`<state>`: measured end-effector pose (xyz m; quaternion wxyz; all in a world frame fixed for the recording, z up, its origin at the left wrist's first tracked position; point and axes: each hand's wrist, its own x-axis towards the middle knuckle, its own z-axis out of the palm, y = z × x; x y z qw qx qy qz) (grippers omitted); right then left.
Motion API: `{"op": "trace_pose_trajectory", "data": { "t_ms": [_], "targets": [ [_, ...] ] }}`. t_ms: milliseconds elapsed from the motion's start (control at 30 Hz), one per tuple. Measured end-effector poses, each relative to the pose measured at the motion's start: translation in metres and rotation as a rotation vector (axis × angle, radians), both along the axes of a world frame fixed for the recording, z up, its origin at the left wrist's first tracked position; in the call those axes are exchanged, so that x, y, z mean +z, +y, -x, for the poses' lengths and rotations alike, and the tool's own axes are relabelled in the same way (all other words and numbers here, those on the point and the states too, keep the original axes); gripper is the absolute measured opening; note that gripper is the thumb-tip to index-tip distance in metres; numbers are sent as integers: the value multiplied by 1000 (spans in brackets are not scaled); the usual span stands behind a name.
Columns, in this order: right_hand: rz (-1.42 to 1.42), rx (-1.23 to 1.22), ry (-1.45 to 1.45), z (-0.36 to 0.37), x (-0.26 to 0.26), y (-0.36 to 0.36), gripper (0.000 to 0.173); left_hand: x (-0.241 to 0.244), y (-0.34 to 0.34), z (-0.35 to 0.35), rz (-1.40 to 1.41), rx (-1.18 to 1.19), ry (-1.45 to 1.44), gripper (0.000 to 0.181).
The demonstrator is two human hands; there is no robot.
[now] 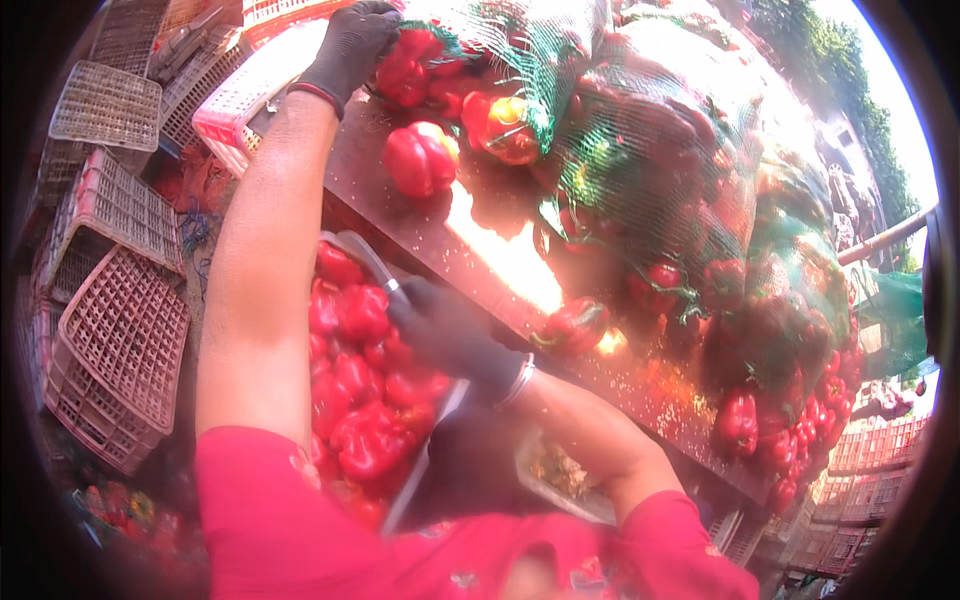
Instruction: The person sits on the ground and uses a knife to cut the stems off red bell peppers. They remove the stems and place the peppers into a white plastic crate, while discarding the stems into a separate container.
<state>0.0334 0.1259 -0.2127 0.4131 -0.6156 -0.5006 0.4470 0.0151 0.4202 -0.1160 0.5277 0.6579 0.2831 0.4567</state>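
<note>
My left hand [352,49], in a dark glove, reaches to the top of the view beside red bell peppers [405,71] at the mouth of a green mesh sack [547,67]. Its fingertips are too washed out to show a grip. My right hand [457,330], also gloved and slightly blurred, is closed around the handle of a curved metal blade [367,259], seemingly a knife. Under that blade, a container [420,480] is filled with red bell peppers [367,375]. One loose red pepper [421,159] rests on the reddish tabletop [405,225], another [577,326] nearer its front edge.
Bulging mesh sacks of peppers [660,142] cover the table's far side. Plastic crates [124,337] are stacked at left, and more crates [855,495] stand at lower right. A pale bin [562,472] with plant scraps sits under my right forearm. Glare whitens part of the tabletop.
</note>
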Motion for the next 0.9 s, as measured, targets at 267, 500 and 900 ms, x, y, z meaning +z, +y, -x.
{"op": "trace_pose_trajectory", "data": {
  "t_ms": [267, 500, 900],
  "targets": [
    [27, -701, 67, -96, 1, -202, 25, -132, -66, 15, -83, 375, 628, 98],
    [3, -766, -413, -74, -3, -282, 21, -140, -58, -33, 146, 429, 895, 120],
    [-480, -558, -745, -116, -82, -118, 29, -175, -83, 1, 51, 507, 474, 106]
  ]
}}
